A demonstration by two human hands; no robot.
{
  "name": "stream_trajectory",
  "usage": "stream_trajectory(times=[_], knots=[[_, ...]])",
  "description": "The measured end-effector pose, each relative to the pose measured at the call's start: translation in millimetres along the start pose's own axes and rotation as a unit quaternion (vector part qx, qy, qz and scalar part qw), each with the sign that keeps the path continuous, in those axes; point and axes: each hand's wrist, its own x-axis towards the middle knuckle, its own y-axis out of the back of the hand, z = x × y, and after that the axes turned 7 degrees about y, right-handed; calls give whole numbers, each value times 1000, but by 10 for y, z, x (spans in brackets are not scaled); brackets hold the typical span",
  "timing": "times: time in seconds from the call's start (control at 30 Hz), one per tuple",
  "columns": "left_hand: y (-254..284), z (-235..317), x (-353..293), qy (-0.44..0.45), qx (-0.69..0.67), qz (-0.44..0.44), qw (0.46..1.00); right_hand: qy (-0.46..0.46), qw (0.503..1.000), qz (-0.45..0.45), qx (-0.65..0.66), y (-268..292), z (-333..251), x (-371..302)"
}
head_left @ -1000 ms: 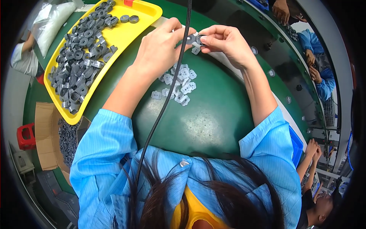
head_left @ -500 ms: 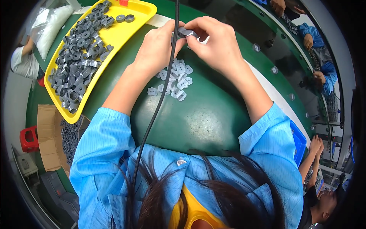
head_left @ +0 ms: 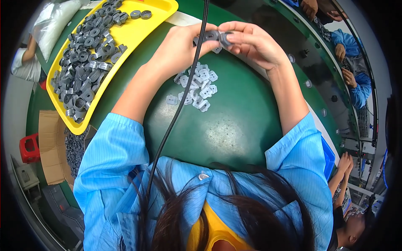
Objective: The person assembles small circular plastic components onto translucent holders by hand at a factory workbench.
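Note:
Above the far middle of the table, my two hands are close together, each closed in a pinch. My left hand (head_left: pixel 178 48) grips a dark grey plastic ring-shaped part (head_left: pixel 211 35) between thumb and fingers. In my right hand (head_left: pixel 257 45) is a rounded grey plastic cap (head_left: pixel 225 39), held right up against the first part; whether the two are joined I cannot tell. Just nearer than my hands lies a loose pile of small translucent white plates (head_left: pixel 194 85) with holes. One more white plate (head_left: pixel 217 49) shows under my fingers.
A yellow tray (head_left: pixel 140 33) heaped with grey plastic parts (head_left: pixel 83 54) stands at the left. A black cable (head_left: pixel 176 111) hangs across the view. Beside the green table (head_left: pixel 247 113) are a cardboard box (head_left: pixel 50 146) at left and a conveyor (head_left: pixel 314 62) with co-workers' hands at right.
My right hand has turned and its fingers have spread somewhat, bringing a rounded grey cap into view beside the part in my left hand. The whole view has shifted slightly.

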Motion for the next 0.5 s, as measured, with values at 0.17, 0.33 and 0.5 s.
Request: stream_trajectory(times=[0.17, 0.33, 0.5], knots=[[45, -151, 25, -112, 106, 118, 981, 38, 978, 130, -159, 168, 44, 60], [48, -157, 48, 69, -43, 77, 994, 45, 877, 263, -399, 614, 341, 91], [56, -180, 55, 141, -54, 43, 988, 222, 702, 203, -645, 303, 184, 35]])
